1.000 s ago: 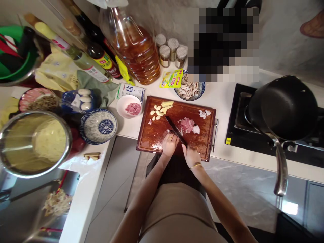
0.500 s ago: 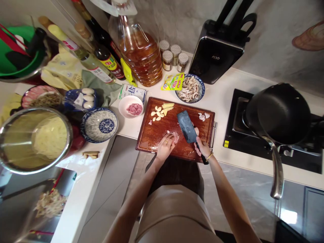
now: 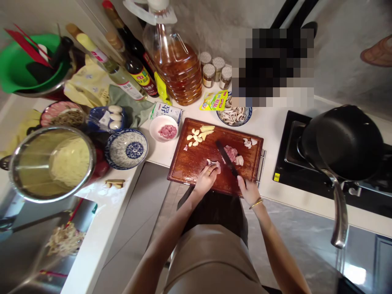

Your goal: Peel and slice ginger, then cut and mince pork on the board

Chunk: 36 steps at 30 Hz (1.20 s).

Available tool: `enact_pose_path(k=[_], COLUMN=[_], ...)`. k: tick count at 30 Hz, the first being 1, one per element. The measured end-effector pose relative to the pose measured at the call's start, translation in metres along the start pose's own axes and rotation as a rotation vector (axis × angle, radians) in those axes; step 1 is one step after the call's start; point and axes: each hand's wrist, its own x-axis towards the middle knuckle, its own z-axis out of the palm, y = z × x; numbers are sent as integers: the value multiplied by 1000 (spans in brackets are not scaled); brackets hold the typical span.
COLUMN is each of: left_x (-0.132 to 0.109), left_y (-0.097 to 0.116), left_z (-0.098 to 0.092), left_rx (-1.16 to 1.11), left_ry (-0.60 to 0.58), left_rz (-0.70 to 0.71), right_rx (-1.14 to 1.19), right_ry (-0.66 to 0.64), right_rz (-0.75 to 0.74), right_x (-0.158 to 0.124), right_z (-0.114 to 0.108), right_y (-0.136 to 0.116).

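My right hand is closed round the handle of a cleaver, whose blade stands nearly edge-on to my view. Curled fingers of my left hand press a pale pink piece of raw meat onto the brown wooden cutting board, just left of the blade. On the blade's other side lies a heap of cut meat with a paler lump beside it. Peeled garlic cloves and ginger pieces rest at the board's upper left. Whitish scraps are at its upper right.
Behind the board stand a bowl of sliced mushrooms, a small bowl of meat and a large oil jug. A black pan sits on the right-hand stove. Leftward are a patterned bowl and a steel pot.
The cleaver has turned from broad side up to nearly edge-on, uncovering the cut meat to its right. My left hand stays on the meat piece. The whole view has shifted slightly.
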Motion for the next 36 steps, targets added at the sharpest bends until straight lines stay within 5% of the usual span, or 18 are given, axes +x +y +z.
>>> enact_pose_path(k=[6,10,19,30,36], left_x=[5,0,-5,4,0], left_y=[-15,-13,-3,-5,-8], left_z=[-22,-27,6,19,23], left_rx=[-8,23,48,9,1], left_ry=[-186,-119,97,116,113], left_rz=[265,154,-42,-47,-55], right_rx=[-251,-259,-375,-365,-473], right_ry=[-22,-21,-175,-240,-290], right_rz=[-41,-31,36,-13,61], right_x=[-13,-17,-23,-14,14], right_z=[12,20,18,0,16], right_y=[-3,0,-14,-7,-39])
